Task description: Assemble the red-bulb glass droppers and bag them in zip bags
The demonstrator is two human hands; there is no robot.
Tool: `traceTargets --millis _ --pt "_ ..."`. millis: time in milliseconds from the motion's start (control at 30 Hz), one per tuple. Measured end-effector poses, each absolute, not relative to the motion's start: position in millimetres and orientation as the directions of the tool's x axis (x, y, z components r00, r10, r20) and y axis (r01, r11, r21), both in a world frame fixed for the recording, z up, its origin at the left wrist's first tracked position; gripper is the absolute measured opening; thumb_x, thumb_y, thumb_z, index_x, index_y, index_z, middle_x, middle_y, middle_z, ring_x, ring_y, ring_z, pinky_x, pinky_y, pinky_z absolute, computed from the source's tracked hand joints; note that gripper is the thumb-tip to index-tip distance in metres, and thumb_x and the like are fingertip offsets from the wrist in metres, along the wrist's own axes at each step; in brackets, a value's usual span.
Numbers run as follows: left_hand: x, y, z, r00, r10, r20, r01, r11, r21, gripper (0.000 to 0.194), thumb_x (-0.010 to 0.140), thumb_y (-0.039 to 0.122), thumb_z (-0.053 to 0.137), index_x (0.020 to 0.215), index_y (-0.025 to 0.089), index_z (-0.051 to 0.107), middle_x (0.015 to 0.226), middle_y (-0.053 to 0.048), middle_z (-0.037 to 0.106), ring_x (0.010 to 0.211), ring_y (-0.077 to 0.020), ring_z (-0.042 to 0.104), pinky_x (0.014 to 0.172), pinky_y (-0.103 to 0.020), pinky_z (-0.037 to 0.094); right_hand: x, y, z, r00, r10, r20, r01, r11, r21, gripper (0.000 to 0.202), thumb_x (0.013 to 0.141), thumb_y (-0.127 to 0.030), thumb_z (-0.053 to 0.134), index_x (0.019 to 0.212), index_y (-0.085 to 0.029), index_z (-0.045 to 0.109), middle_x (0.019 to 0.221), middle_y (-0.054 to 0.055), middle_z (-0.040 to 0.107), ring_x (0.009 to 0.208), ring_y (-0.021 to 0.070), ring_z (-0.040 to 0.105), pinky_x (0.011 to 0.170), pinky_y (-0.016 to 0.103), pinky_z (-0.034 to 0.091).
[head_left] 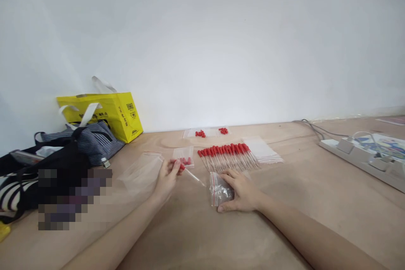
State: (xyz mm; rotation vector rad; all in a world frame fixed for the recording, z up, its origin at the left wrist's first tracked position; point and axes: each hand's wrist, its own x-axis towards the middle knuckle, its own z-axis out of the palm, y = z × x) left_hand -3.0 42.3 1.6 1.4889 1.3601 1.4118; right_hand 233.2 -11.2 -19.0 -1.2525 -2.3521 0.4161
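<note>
While both forearms lay on the wooden table (316, 202), left hand (166, 177) found closed in a fingertip pinch on a single dropper (190, 174) by its red rubber bulb, clear thin stem pointing right and near, just off the surface. Right hand (242, 191) found flat and spread on a small zip bag (220, 190), pinning it to the table at centre near, fingers wrapped over its right edge; contents greyish, not identifiable. Dropper judged very light, the stem stiff but thin and probably brittle, the bulb soft and grippy: best held at the bulb, as observed, not along the stem. Bag judged thin, limp and slick; best pressed flat or pinched at its sealed edge. Noted just beyond the hands: a row of droppers (228, 155) laid side by side, red bulbs far; a stack of empty bags (262, 150) right of it; another small bag (184, 156) holding red pieces near the left hand. Loose red caps (200, 133) recorded far centre. Yellow bag (110, 112) and striped bag (91, 139) far left; power strip (363, 158) far right.
</note>
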Motion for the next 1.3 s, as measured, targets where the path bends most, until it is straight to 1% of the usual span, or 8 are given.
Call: traceTargets --millis 100,200,433,600,767,967,1167,1300 --pt "-13 16 -6 -0.111 0.972 0.207 -0.039 -0.213 0.976 0.042 0.057 0.049 0.065 0.074 0.017 0.044 0.062 0.003 0.058 0.06 -0.0103 0.056 0.06 -0.023 0.045 231 -12 -18 -0.476 0.852 0.22 0.722 0.521 -0.456 0.087 0.051 -0.067 0.061 0.121 -0.021 0.044 0.113 0.01 0.047 0.101 0.027 0.043 0.086 0.04 0.032" --pt "-5 5 -10 -0.045 0.988 0.15 -0.085 -0.154 0.984 0.04 0.057 0.046 0.067 0.075 0.017 0.046 0.065 0.002 0.06 0.062 -0.0112 0.057 0.064 -0.025 0.045 227 -12 -17 -0.479 0.853 0.209 0.726 0.518 -0.453 0.087 0.051 -0.068 0.06 0.122 -0.021 0.043 0.111 0.01 0.048 0.1 0.0268 0.044 0.084 0.04 0.033" --pt "13 -4 -15 0.176 0.976 0.127 0.206 -0.163 0.965 0.03 0.059 0.041 0.066 0.068 0.017 0.051 0.063 0.002 0.06 0.061 -0.0133 0.057 0.06 -0.025 0.044 217 -16 -16 -0.497 0.834 0.239 0.704 0.548 -0.452 0.085 0.052 -0.068 0.059 0.122 -0.022 0.043 0.113 0.008 0.047 0.102 0.0265 0.042 0.087 0.04 0.031" --pt "16 -5 -18 0.299 0.943 0.149 0.439 -0.274 0.855 0.019 0.063 0.035 0.065 0.07 0.016 0.064 0.057 0.001 0.06 0.052 -0.0118 0.05 0.05 -0.022 0.037 213 -18 -16 -0.508 0.822 0.258 0.695 0.568 -0.44 0.08 0.054 -0.067 0.059 0.118 -0.022 0.046 0.112 0.008 0.048 0.103 0.0251 0.042 0.087 0.038 0.03" --pt "20 -3 -17 0.446 0.881 0.155 0.544 -0.405 0.735 0.015 0.067 0.028 0.06 0.073 0.019 0.069 0.058 0.001 0.06 0.055 -0.0127 0.048 0.051 -0.022 0.034 212 -19 -15 -0.503 0.821 0.269 0.713 0.57 -0.409 0.076 0.054 -0.069 0.057 0.114 -0.023 0.049 0.111 0.007 0.049 0.102 0.0249 0.043 0.087 0.039 0.029" --pt "25 4 -15 0.421 0.894 0.15 0.582 -0.393 0.712 0.011 0.062 0.025 0.063 0.061 0.014 0.06 0.052 0.003 0.054 0.047 -0.0089 0.043 0.045 -0.019 0.032 213 -20 -11 -0.518 0.816 0.258 0.739 0.579 -0.346 0.074 0.056 -0.069 0.055 0.112 -0.022 0.05 0.11 0.007 0.051 0.102 0.0261 0.043 0.089 0.041 0.026" --pt "19 57 5 0.357 0.898 0.259 0.659 -0.438 0.612 0.01 0.069 0.019 0.054 0.076 0.014 0.06 0.071 0.0 0.062 0.063 -0.012 0.053 0.061 -0.022 0.042 230 -18 -8 -0.575 0.799 0.176 0.707 0.594 -0.383 0.089 0.053 -0.064 0.061 0.128 -0.023 0.034 0.119 0.009 0.045 0.107 0.0269 0.041 0.09 0.041 0.026" --pt "33 103 8 0.333 0.912 0.237 0.707 -0.408 0.577 0.017 0.071 0.017 0.055 0.086 0.016 0.062 0.083 -0.002 0.063 0.072 -0.0142 0.055 0.071 -0.026 0.043 244 -16 -10 -0.574 0.801 0.17 0.69 0.585 -0.426 0.088 0.053 -0.061 0.063 0.127 -0.022 0.035 0.121 0.009 0.044 0.108 0.0266 0.039 0.091 0.04 0.026"
